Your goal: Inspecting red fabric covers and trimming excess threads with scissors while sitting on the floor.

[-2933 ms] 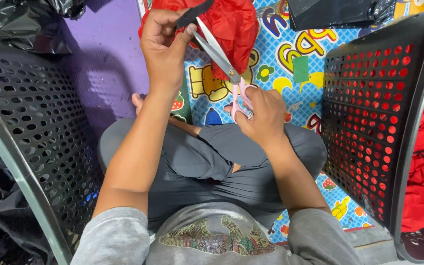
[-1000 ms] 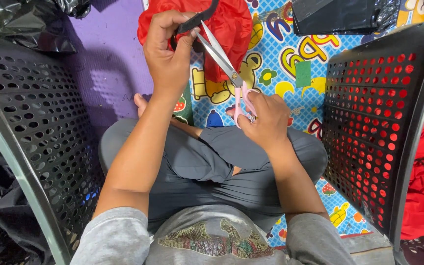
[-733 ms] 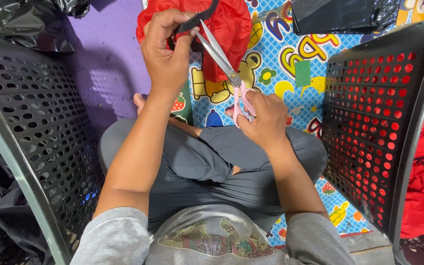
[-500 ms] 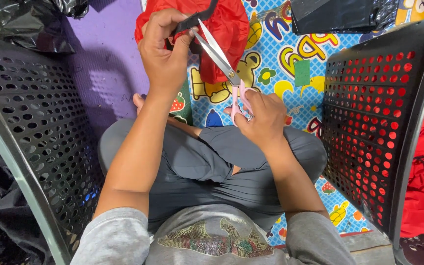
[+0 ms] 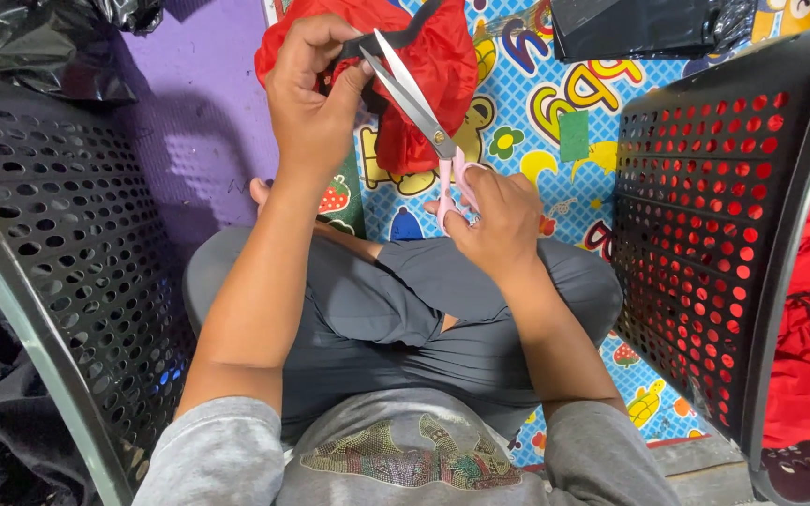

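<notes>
Head view: pink-handled scissors (image 5: 424, 117) set against a black strap (image 5: 396, 30) on a red cloth bag (image 5: 428, 70).
Left hand (image 5: 311, 103) pinches the strap between thumb and fingers, curled tight, up at the far middle over the patterned floor mat (image 5: 555, 84). Right hand (image 5: 494, 220) has its fingers closed through the handles, blades slightly parted. I'd say keep the strap taut and the blades square across it. The scissors' long axis runs from near right to far left, tips pointing away toward the strap.
</notes>
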